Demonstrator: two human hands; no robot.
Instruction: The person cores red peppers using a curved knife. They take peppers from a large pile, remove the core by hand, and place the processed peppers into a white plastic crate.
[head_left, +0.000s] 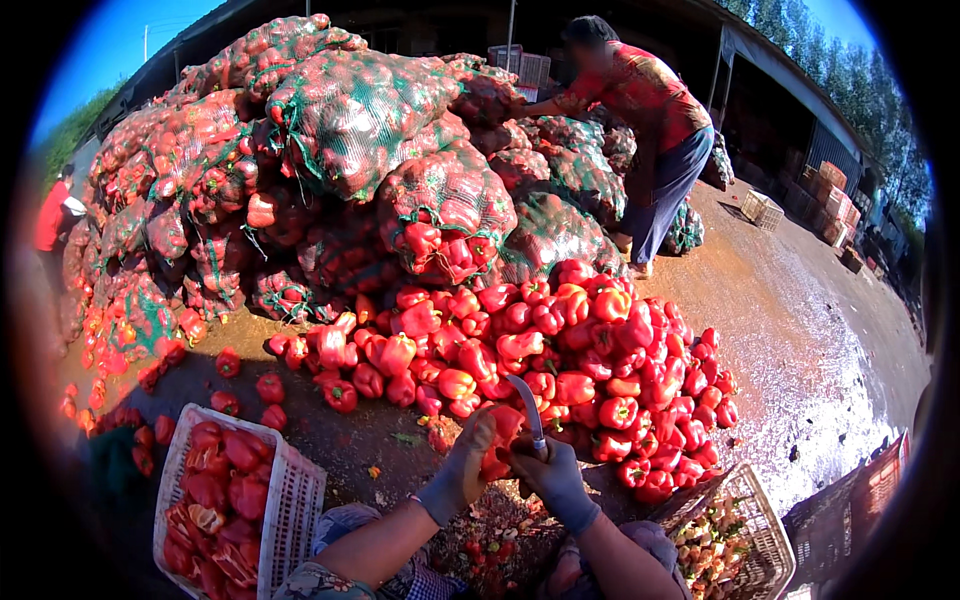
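Note:
My left hand [455, 480], in a grey-blue glove, is closed around a red bell pepper [502, 432]. Close against it, my right hand [556, 486], also gloved, grips a knife [530, 405] with a curved blade pointing up and away. The blade stands just right of the held pepper; whether it touches is unclear. Beyond both hands spreads a large heap of loose red bell peppers [460, 383]. A white plastic crate [298, 505] at my left is full of red peppers, some cut open. At my right, another crate [765, 545] holds pale and green pepper scraps [712, 548].
Bulging green mesh bags of peppers [365, 125] are stacked high behind the loose heap. A person in a red patterned top [655, 95] leans over the bags; another in red [50, 218] stands far left. Crates [830, 200] are stacked far right. Pepper bits litter the ground.

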